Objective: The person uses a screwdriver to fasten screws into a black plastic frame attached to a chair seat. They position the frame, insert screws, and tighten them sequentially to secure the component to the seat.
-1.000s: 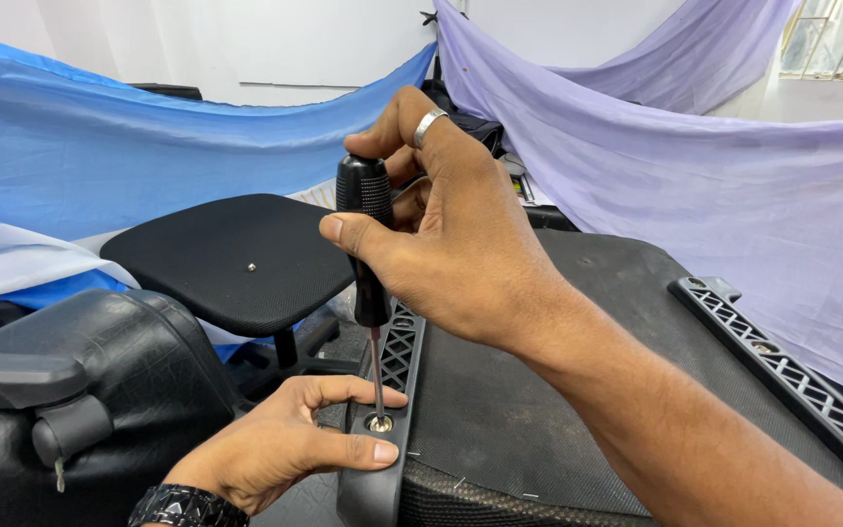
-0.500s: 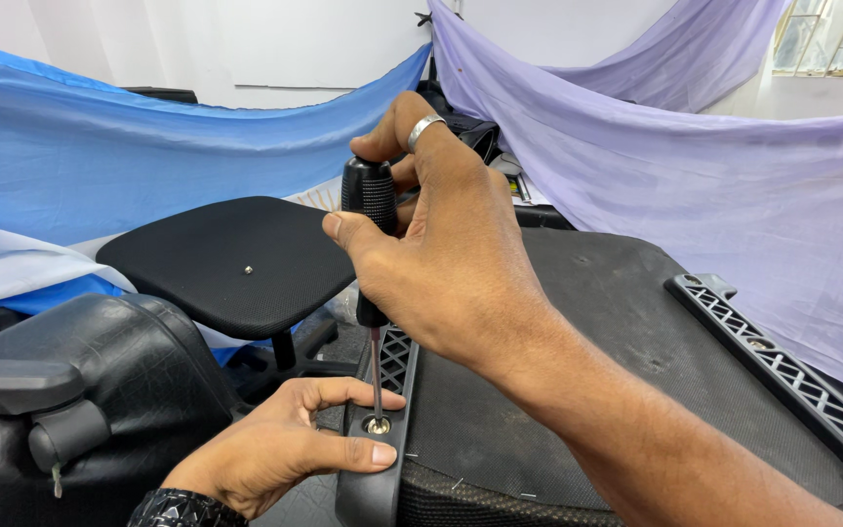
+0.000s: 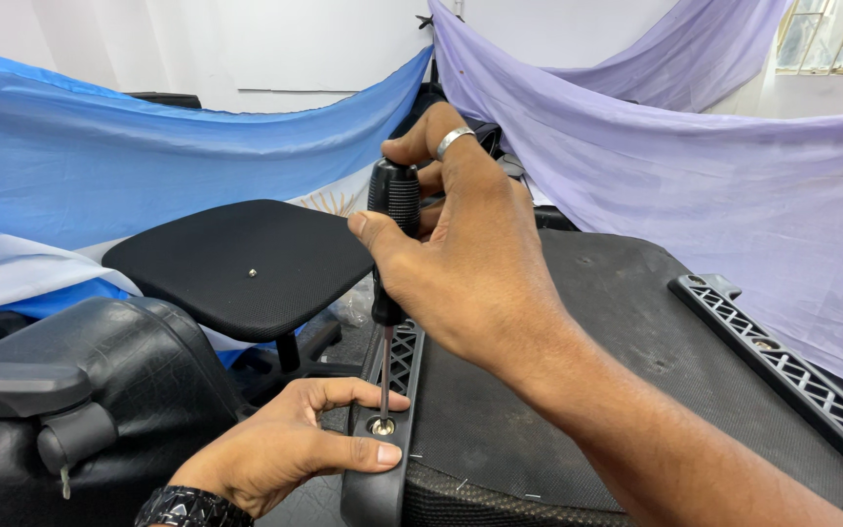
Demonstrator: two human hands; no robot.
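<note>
Upright, screwdriver (image 3: 389, 244) between both hands.

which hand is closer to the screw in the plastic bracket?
Left hand: its thumb and finger flank the screw. Right hand is higher, gripping the screwdriver handle.

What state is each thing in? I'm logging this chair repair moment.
Screwdriver: upright, tip in the screw hole.
Right hand: closed round the screwdriver handle.
Left hand: fingers steadying the shaft, resting on the bracket.
Screw: seated in its hole.
Plastic bracket: lying along the mesh panel's edge.
Black chair seat: level, with one small screw lying on it.
</note>
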